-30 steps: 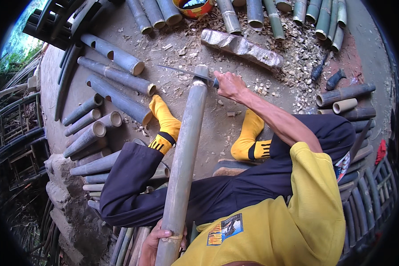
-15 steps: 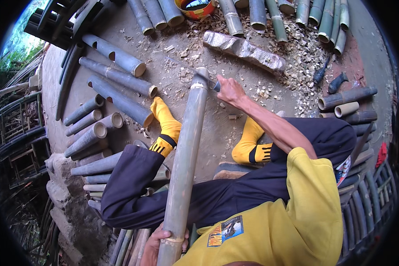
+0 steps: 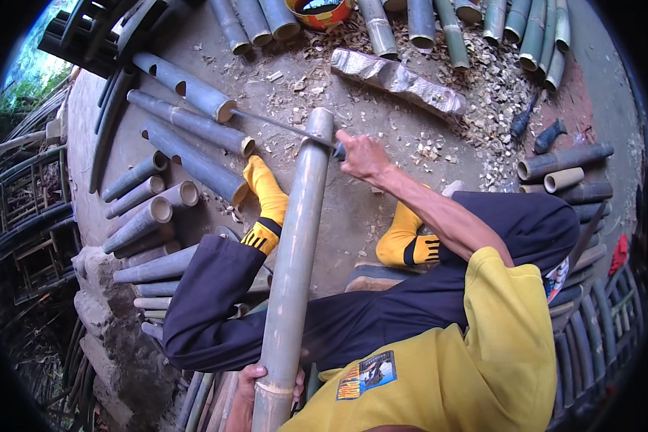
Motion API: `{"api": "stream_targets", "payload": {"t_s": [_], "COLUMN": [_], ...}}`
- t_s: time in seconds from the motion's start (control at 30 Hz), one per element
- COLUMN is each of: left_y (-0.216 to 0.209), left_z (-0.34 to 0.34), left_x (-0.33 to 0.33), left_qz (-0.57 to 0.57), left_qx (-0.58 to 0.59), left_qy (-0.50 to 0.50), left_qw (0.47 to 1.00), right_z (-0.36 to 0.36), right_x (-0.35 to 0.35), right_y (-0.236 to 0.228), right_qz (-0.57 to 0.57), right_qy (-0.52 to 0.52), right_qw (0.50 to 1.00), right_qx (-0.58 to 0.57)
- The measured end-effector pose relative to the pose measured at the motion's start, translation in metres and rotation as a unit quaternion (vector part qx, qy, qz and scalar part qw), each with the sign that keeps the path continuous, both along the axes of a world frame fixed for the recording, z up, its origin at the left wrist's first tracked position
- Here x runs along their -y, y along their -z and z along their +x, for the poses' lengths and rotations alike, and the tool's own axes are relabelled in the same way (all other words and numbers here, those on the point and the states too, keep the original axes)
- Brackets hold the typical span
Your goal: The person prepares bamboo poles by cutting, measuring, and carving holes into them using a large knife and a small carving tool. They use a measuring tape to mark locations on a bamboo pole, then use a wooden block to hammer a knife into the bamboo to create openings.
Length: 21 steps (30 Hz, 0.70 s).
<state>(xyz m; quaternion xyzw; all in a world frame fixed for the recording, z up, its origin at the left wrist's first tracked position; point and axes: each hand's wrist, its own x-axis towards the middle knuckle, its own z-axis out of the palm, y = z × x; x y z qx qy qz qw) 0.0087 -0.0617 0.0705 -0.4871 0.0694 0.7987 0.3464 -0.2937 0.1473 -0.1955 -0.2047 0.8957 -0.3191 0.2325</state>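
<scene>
A long, thick bamboo pole slants up and away from me, its lower end by my body and its far end between my feet. My left hand is wrapped round it near the lower end, just at a node ring; some fingers are hidden behind the pole. My right hand is closed on the dark handle of a long-bladed knife. The thin blade lies across the pole near its far end, its tip pointing left toward the cut bamboo tubes.
Notched bamboo tubes lie at the left, with shorter pieces stacked below. A pale, rough block sits ahead among wood chips. An orange-red bowl with dark content stands at the far edge. More bamboo is piled at right.
My right hand has moved slightly left and down, and the blade has swung to a flatter angle. The pole has turned, showing pale marks along it, and shifted a little left.
</scene>
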Motion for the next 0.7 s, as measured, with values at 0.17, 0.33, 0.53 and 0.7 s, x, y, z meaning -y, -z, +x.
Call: {"api": "stream_targets", "payload": {"t_s": [0.17,0.33,0.53,0.7], "left_y": [-0.012,-0.01,-0.006,-0.003], "left_z": [0.009,0.003,-0.001,0.007], "left_x": [0.001,-0.004,-0.003,0.002], "left_qz": [-0.093,-0.092,-0.042,-0.059], "left_qx": [-0.032,-0.01,-0.005,-0.037], "left_qy": [0.045,0.031,0.002,0.035], "left_qw": [0.994,0.995,0.999,0.997], "right_z": [-0.015,0.006,0.004,-0.026], "right_x": [0.02,0.016,0.024,0.016], "right_y": [0.003,0.017,0.011,0.032], "right_qz": [-0.005,-0.063,-0.047,-0.082], "right_qy": [0.004,-0.06,-0.027,0.103], "right_qw": [1.0,0.993,0.997,0.991], "right_qx": [-0.007,-0.08,-0.051,0.017]}}
